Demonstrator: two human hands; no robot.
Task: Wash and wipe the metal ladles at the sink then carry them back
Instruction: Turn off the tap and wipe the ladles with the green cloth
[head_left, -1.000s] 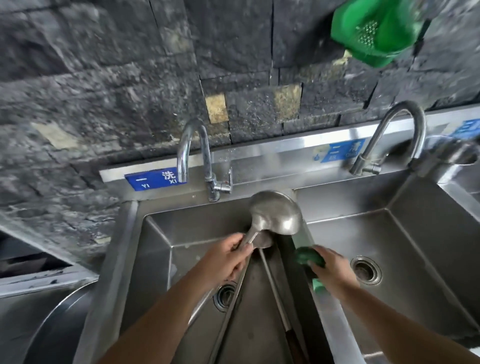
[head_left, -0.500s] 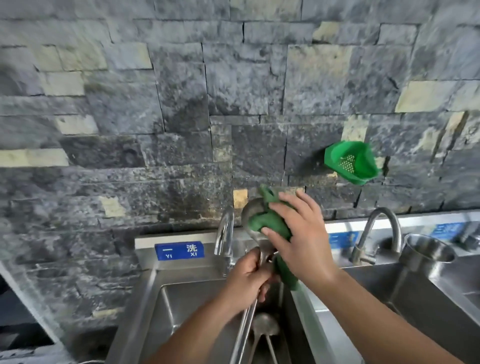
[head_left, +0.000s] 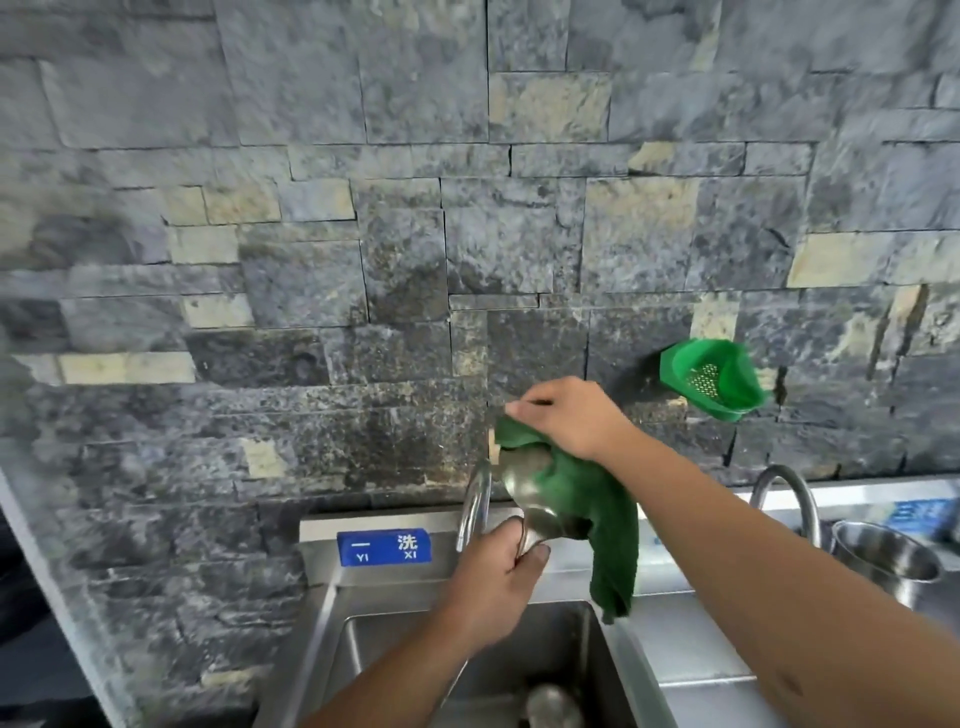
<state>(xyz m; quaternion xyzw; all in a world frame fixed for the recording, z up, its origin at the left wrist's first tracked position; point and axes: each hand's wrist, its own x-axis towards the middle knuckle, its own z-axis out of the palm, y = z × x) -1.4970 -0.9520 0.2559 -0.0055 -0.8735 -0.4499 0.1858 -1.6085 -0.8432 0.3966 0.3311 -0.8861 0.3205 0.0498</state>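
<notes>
I'm wiping a ladle bowl with a green cloth above the left sink basin.

My left hand (head_left: 496, 582) is curled tight round the neck of the metal ladle (head_left: 524, 486), holding its bowl up in front of the left faucet (head_left: 475, 501). My right hand (head_left: 569, 415) pinches the green cloth (head_left: 597, 519) over the top of the bowl, and the cloth hangs down its right side. Another ladle bowl (head_left: 553, 706) lies in the basin (head_left: 363, 649) below. A steel pot (head_left: 883, 561) stands near the sink's right back edge, and a green strainer basket (head_left: 711, 376) hangs on the stone wall (head_left: 311, 208).
</notes>
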